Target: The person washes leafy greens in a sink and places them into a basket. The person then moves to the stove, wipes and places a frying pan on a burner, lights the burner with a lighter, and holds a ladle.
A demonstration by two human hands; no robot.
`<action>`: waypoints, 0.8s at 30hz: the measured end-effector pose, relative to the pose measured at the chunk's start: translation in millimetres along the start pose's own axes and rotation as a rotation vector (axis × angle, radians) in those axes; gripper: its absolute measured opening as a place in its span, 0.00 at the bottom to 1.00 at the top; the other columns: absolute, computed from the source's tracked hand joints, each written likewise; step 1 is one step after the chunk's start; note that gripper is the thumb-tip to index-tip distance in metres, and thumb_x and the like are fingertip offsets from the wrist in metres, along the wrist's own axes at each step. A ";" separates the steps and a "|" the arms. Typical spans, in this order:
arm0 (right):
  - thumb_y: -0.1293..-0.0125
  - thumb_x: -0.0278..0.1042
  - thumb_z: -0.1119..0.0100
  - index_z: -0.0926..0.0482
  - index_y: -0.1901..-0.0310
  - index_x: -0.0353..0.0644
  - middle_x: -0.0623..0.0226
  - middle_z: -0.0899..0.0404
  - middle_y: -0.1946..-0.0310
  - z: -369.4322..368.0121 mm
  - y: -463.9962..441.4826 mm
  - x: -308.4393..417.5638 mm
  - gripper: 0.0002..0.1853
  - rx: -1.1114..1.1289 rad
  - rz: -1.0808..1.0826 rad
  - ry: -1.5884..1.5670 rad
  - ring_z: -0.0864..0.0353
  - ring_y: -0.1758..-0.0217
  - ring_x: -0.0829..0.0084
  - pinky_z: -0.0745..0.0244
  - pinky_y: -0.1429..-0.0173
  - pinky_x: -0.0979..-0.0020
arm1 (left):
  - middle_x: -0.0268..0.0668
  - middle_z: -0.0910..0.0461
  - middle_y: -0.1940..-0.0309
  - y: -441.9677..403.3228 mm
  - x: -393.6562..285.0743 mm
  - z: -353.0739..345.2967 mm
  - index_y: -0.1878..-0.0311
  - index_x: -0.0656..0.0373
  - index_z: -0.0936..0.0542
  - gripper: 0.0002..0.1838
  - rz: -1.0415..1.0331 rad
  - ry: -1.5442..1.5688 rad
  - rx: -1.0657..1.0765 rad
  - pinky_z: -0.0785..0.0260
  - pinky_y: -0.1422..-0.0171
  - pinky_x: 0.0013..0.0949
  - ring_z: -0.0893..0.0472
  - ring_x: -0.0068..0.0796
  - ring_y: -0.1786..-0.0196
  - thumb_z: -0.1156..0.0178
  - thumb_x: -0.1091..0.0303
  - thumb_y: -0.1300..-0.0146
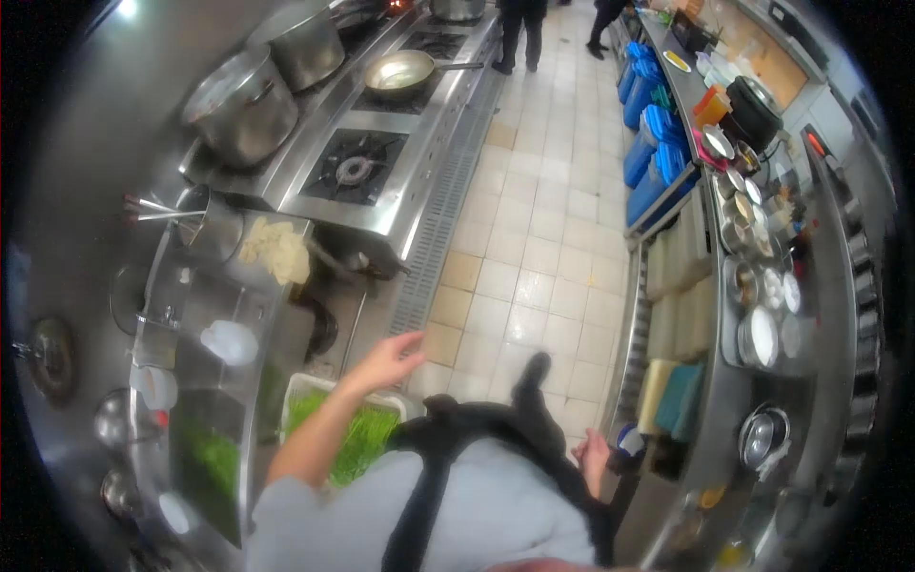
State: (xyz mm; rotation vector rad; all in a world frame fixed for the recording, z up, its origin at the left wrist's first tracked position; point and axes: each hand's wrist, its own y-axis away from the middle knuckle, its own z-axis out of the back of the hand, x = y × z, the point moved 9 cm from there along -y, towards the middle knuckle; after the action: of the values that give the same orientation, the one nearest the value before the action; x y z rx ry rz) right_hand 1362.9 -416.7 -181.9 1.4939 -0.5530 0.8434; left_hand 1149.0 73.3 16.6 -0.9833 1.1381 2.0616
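My left hand [386, 362] is held out in front of my body, over the edge of the tiled floor by the stove side. Its fingers are loosely bent, with a gap between thumb and fingers, and nothing shows in it. Under my left forearm stands a pale plastic crate [297, 389] of cut green vegetables [367, 434]. Low at my right side hangs my right hand [593, 459], its fingers slightly curled and apart, with no object visible in it. Nearest to that hand is a small white-and-blue container [630, 439] by the right counter.
On the left are a sink [221, 305], a gas burner [355, 170], a frying pan [400, 74] and large pots [243, 110]. The right counter [710, 400] carries metal bowls [760, 338]; blue bins [658, 143] stand below. Two people [521, 33] stand farther up the tiled aisle [515, 248].
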 end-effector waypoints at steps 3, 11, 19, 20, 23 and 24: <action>0.28 0.39 0.44 0.21 0.56 0.42 0.77 0.37 0.85 -6.8 -30.9 35.2 0.10 -0.056 -0.046 0.044 0.38 0.85 0.81 0.30 0.76 0.72 | 0.44 0.26 0.33 -20.4 -15.6 6.8 0.30 0.64 0.31 0.31 0.113 0.044 -0.022 0.34 0.30 0.37 0.26 0.34 0.33 0.38 0.59 0.32; 0.27 0.38 0.43 0.23 0.47 0.40 0.75 0.29 0.75 -113.8 -267.4 188.3 0.14 0.247 0.227 0.304 0.29 0.77 0.80 0.26 0.72 0.72 | 0.40 0.23 0.37 -59.7 -13.8 -1.9 0.32 0.61 0.28 0.30 0.193 0.409 -0.355 0.32 0.32 0.35 0.25 0.31 0.36 0.37 0.56 0.32; 0.29 0.33 0.43 0.31 0.34 0.38 0.58 0.27 0.39 -361.1 -332.1 351.8 0.23 0.681 0.431 0.584 0.19 0.55 0.69 0.21 0.56 0.69 | 0.41 0.24 0.37 -125.7 -14.9 8.7 0.32 0.59 0.28 0.26 0.259 0.634 -0.536 0.34 0.30 0.36 0.26 0.30 0.34 0.36 0.66 0.32; 0.30 0.32 0.43 0.29 0.35 0.37 0.58 0.24 0.43 -381.9 -339.8 352.5 0.23 0.687 0.432 0.612 0.18 0.55 0.70 0.21 0.55 0.69 | 0.41 0.20 0.43 -145.4 -10.9 24.0 0.34 0.60 0.26 0.24 0.228 0.643 -0.609 0.30 0.35 0.32 0.22 0.28 0.40 0.37 0.70 0.33; 0.30 0.32 0.42 0.27 0.37 0.35 0.57 0.21 0.46 -423.5 -365.8 338.7 0.22 0.779 0.513 0.882 0.18 0.56 0.71 0.21 0.55 0.70 | 0.37 0.16 0.53 -205.8 -1.2 67.6 0.38 0.61 0.23 0.20 0.209 0.686 -0.673 0.27 0.42 0.28 0.18 0.24 0.47 0.37 0.69 0.33; 0.30 0.33 0.41 0.26 0.38 0.34 0.58 0.18 0.51 -428.6 -373.9 333.3 0.22 0.761 0.579 0.943 0.17 0.58 0.73 0.22 0.56 0.71 | 0.37 0.16 0.53 -227.6 3.1 82.0 0.38 0.61 0.23 0.20 0.207 0.703 -0.662 0.27 0.42 0.28 0.18 0.24 0.47 0.37 0.69 0.33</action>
State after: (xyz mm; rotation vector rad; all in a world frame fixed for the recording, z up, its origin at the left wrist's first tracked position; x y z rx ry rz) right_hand 1778.7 94.9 -176.0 1.3598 0.1019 2.2232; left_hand 1294.7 251.7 -57.4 -2.1077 0.8786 2.3909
